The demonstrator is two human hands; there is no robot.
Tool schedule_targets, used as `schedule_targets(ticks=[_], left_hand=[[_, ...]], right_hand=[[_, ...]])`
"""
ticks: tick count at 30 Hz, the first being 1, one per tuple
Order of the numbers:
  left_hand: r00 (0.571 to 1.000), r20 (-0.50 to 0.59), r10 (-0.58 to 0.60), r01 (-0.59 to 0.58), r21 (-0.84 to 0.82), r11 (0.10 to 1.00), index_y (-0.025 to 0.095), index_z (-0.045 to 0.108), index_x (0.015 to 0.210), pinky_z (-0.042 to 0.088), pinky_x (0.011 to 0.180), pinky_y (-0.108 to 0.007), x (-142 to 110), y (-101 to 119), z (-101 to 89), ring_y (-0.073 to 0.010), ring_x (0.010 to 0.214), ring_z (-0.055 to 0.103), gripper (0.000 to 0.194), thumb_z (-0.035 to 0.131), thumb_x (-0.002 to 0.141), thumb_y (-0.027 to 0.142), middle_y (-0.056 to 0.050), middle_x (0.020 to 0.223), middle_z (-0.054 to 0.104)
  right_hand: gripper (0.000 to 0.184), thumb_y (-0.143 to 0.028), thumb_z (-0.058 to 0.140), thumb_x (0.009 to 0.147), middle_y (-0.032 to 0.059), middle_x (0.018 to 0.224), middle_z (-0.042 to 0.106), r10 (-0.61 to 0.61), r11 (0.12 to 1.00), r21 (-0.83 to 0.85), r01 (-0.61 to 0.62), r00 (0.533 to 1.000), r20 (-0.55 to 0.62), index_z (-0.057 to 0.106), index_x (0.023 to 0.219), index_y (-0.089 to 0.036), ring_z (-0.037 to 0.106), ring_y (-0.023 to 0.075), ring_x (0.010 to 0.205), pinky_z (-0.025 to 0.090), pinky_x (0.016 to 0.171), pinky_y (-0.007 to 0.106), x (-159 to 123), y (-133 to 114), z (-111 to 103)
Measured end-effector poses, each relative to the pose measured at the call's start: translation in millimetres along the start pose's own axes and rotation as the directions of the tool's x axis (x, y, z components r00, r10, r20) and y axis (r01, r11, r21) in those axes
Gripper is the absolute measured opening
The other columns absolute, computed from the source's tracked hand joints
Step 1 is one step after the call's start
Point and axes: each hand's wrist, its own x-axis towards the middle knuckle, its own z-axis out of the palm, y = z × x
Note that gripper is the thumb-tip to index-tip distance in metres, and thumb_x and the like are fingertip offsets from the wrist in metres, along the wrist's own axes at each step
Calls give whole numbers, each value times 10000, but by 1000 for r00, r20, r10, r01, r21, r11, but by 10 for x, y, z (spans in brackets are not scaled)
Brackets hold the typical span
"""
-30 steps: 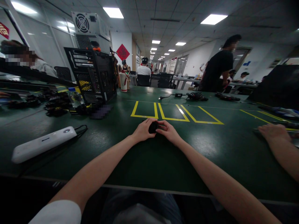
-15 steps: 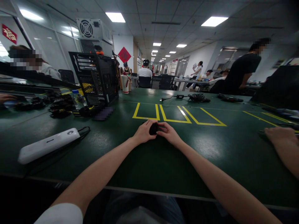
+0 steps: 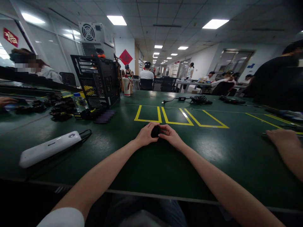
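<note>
A small, dark, rounded object [image 3: 155, 131] is between my hands, just in front of the yellow tape outlines [image 3: 148, 121] on the green table [image 3: 151, 170]. Its exact kind is too dark to make out. My left hand [image 3: 145, 135] is closed around its left side, with fingers over the top and the thumb in front. From the right, my right hand [image 3: 170, 134] pinches at the same object with thumb and fingertips. The object's underside is hidden.
A white power strip [image 3: 50, 148] with a black cable lies left. Behind it stand a plastic bottle [image 3: 80, 102] and an open computer case [image 3: 97, 82]. A paper cup [image 3: 127, 86] and coiled cable [image 3: 199, 99] are farther back. Another person's hand [image 3: 284, 138] rests at right.
My hands and the dark object stay almost in place. In the background, the standing person in black has moved to the right. The view has shifted slightly.
</note>
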Motion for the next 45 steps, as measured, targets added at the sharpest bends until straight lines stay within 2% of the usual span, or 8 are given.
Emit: schedule_targets(ticks=[6, 12, 19, 23, 29, 37, 41, 45], left_hand=[[1000, 1, 20, -20, 7, 1000, 216, 379, 1113, 376, 878, -346, 3, -23, 12, -196, 1011, 455, 576, 613, 589, 171, -33, 1085, 468], [1000, -11, 17, -17, 10, 1000, 212, 385, 1099, 379, 874, -344, 6, -30, 28, -193, 1005, 459, 562, 612, 586, 172, -32, 1075, 471], [1000, 2, 13, -13, 23, 1000, 216, 381, 1108, 375, 880, -353, 6, -22, 17, -198, 1012, 454, 560, 611, 598, 182, -31, 1078, 466], [1000, 2, 17, -17, 18, 1000, 212, 377, 1110, 378, 879, -341, 6, -24, 17, -193, 1008, 455, 560, 610, 601, 186, -31, 1079, 468], [1000, 3, 12, -12, 15, 1000, 217, 375, 1117, 380, 877, -345, 2, -27, 15, -197, 1009, 456, 574, 612, 596, 179, -34, 1088, 463], [1000, -4, 28, -28, 6, 1000, 215, 378, 1111, 374, 883, -333, 3, -38, 24, -191, 1010, 452, 569, 614, 594, 181, -32, 1084, 467], [1000, 0, 20, -20, 4, 1000, 221, 377, 1113, 371, 886, -343, 1, -45, 24, -197, 1012, 451, 580, 618, 588, 178, -33, 1088, 466], [1000, -1, 18, -18, 3, 1000, 219, 377, 1114, 376, 878, -340, 1, -43, 20, -196, 1010, 451, 582, 619, 587, 176, -33, 1088, 465]], right_hand=[[273, -251, 600, 653, 22, 987, 543, -11, 1000, 27, 12, 998, -56, 501, 903, -203, 549, 147, 918, 421, 862, 343, 8, 18, 25], [372, -227, 600, 645, 43, 1030, 542, 29, 1000, 11, -28, 999, -43, 489, 999, -206, 536, 165, 955, 408, 877, 367, 23, 16, 14], [272, -234, 612, 631, 13, 974, 544, -2, 998, 70, 6, 999, -54, 498, 877, -206, 560, 151, 905, 425, 861, 354, -6, 20, 35], [288, -233, 598, 646, 28, 982, 544, 2, 1000, 22, 0, 995, -95, 502, 915, -203, 547, 160, 927, 419, 863, 363, 9, 4, 38], [357, -212, 614, 633, 40, 1054, 533, 15, 999, 52, -14, 1000, -16, 491, 968, -204, 526, 170, 984, 398, 889, 361, -3, -1, 13], [286, -218, 589, 661, 33, 983, 553, 3, 1000, 18, -2, 996, -87, 512, 935, -194, 536, 153, 931, 407, 871, 342, 10, -11, 32], [348, -198, 598, 650, 44, 1037, 542, 36, 999, 36, -35, 998, -45, 501, 984, -196, 522, 167, 978, 388, 897, 352, 18, 4, 24], [315, -191, 616, 637, 22, 1019, 533, -11, 998, 67, 14, 999, -38, 500, 929, -208, 528, 158, 970, 394, 893, 339, 4, 22, 20]])
